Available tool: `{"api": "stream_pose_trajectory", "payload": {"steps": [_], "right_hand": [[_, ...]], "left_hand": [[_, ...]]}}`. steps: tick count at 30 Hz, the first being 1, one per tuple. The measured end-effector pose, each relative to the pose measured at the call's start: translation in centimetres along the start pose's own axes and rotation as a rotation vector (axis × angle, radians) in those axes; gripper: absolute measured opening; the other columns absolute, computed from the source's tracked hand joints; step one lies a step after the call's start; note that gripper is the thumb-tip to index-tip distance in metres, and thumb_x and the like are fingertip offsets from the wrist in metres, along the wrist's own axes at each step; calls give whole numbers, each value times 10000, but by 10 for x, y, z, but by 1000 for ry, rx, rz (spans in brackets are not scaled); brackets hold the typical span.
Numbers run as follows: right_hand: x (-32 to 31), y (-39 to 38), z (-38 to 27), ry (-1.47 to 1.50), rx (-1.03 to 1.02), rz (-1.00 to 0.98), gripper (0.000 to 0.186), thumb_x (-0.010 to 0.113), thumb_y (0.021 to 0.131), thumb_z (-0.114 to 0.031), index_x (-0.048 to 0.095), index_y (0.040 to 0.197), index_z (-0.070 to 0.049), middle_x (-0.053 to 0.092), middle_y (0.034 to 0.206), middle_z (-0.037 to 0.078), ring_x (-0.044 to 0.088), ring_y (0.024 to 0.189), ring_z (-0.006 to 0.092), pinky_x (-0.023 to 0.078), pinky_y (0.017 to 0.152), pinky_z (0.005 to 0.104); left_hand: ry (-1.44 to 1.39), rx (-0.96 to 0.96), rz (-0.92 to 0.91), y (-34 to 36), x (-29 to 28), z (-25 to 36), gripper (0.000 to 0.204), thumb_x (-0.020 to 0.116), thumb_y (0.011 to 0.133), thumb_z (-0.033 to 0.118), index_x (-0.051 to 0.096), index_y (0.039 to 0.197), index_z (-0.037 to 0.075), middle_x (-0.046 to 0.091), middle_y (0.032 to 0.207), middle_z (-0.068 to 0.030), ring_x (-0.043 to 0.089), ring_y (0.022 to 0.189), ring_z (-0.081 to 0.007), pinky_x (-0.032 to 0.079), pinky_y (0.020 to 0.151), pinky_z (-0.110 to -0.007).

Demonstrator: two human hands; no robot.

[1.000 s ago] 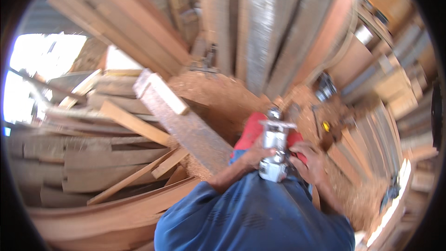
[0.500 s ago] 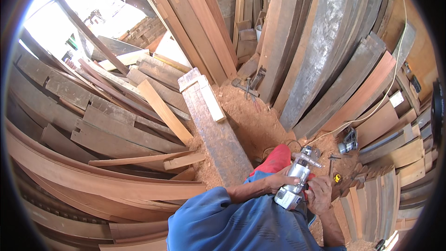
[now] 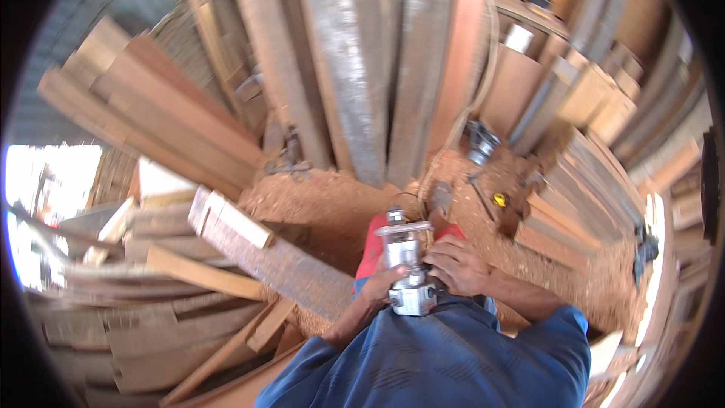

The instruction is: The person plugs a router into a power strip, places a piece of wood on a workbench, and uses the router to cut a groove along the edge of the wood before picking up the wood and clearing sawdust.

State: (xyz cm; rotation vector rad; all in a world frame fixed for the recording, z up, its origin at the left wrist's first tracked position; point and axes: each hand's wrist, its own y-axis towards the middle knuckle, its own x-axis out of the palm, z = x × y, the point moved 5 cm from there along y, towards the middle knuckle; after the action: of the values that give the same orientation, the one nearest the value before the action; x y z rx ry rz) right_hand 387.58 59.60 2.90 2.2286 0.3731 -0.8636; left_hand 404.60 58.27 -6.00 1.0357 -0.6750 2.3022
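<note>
A silver trim router (image 3: 408, 253) rests upright over my lap, its clear base plate turned away from me. My left hand (image 3: 383, 283) is wrapped around the left side of its body. On the opposite side, the curled fingers of my right hand (image 3: 458, 266) press against the router near its middle. What exactly those fingertips grip is partly hidden. Left of my red-covered leg (image 3: 370, 245) lies a worn plank (image 3: 310, 276) with a pale wood strip (image 3: 240, 219) on it.
A second power tool (image 3: 481, 143), a hammer (image 3: 481, 196) and a yellow tape measure (image 3: 500, 199) lie on the sawdust floor to the right. Long boards (image 3: 340, 53) lean ahead. More timber (image 3: 151, 332) is stacked at left. A cable (image 3: 461, 117) runs across the boards.
My view has swung to the right, so the surroundings have shifted left. The router now points straight ahead instead of slanting right. Both hands remain on it.
</note>
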Motion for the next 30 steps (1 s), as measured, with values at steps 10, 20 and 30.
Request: {"api": "stream_pose_trajectory", "payload": {"steps": [10,20,30], "right_hand": [[13,-9,6,165,219,-63,200,678,899,-55,659,1089,3,651,984,191,637,970,395,525,857,485],[27,13,-7,167,174,-90,79,609,910,-40,630,969,8,642,927,211,632,877,407,517,795,474],[43,11,-9,180,197,-181,66,582,917,-48,605,945,7,613,858,194,625,824,387,504,755,470]], "left_hand": [[57,7,-8,-1,-12,-3,643,837,856,235,511,1373,36,642,1174,-69,664,1034,-161,596,862,-353],[102,296,46,-17,-10,15,721,885,804,317,462,1341,88,589,1101,-26,614,978,-124,549,848,-309],[84,330,21,-21,-36,-2,809,878,817,267,392,1439,87,592,1163,-31,600,1055,-132,528,899,-317]]}}
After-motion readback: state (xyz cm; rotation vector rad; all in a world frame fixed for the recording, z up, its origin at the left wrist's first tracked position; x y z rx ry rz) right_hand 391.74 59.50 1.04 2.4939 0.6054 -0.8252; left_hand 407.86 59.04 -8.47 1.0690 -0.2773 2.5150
